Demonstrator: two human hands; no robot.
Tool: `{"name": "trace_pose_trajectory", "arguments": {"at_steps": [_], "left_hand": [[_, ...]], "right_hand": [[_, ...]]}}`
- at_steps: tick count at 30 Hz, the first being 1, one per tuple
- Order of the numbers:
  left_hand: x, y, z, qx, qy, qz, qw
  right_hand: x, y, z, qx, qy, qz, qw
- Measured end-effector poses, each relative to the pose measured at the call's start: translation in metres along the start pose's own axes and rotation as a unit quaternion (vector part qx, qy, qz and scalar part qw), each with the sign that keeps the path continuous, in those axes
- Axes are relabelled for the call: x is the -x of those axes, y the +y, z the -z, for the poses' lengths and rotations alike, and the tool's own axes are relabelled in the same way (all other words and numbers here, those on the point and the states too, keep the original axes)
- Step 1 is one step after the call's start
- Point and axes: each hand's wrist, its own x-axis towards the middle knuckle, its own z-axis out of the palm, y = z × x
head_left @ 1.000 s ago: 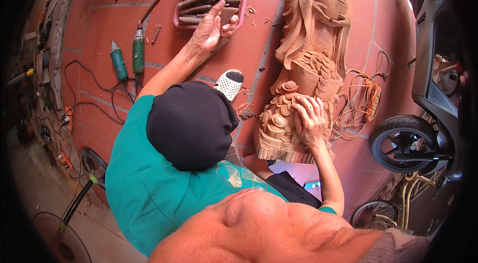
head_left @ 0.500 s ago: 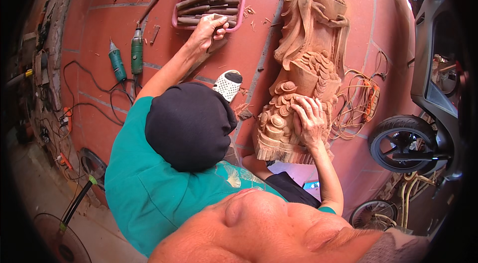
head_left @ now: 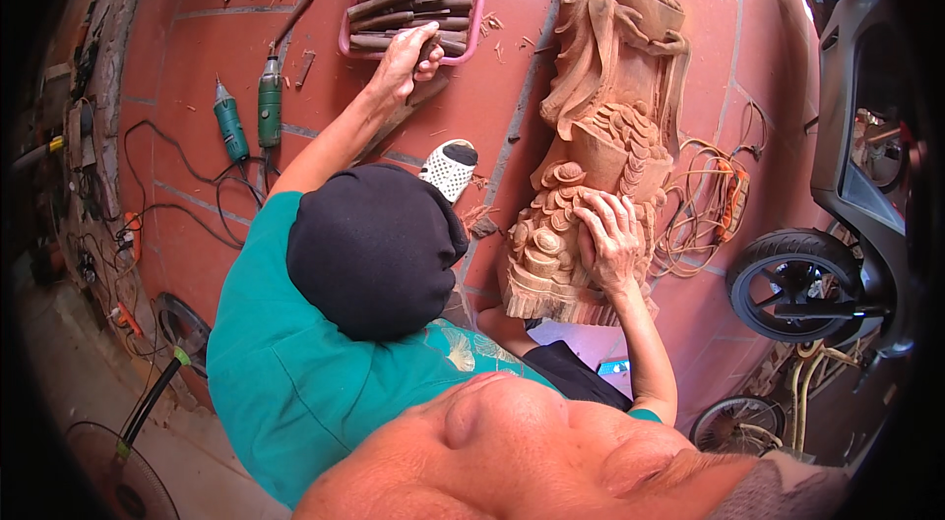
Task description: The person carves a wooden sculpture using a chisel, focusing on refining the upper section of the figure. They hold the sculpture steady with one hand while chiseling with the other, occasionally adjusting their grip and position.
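My left hand is closed around a dark stick-like tool handle at the near edge of a pink plastic basket. The tool's working end is hidden. Several wooden-handled carving chisels lie in the basket. To the right, a carved wooden statue of a bearded figure in robes lies on its back, its head away from me. My right hand rests on the carved coins and rounded shapes near its base, fingers stretched out over the wood.
Two green power tools with black cords lie on the red tiles at left. A white perforated clog sits between basket and statue. Coiled orange cable lies right of the statue, before a motorbike wheel. A fan stands lower left.
My left hand has turned and drawn back slightly from the basket, showing more of the dark handle. My right hand stays on the statue.
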Motion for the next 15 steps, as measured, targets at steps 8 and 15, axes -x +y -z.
{"name": "trace_pose_trajectory", "arguments": {"at_steps": [8, 15], "left_hand": [[-0.0016, -0.0065, 0.0044, 0.003, 0.002, 0.000, 1.000], [-0.0002, 0.0009, 0.0057, -0.113, 0.010, -0.014, 0.994]], "right_hand": [[-0.0006, -0.0004, 0.0003, -0.001, -0.009, 0.004, 1.000], [-0.0024, -0.0034, 0.0012, -0.001, -0.001, 0.004, 1.000]]}}
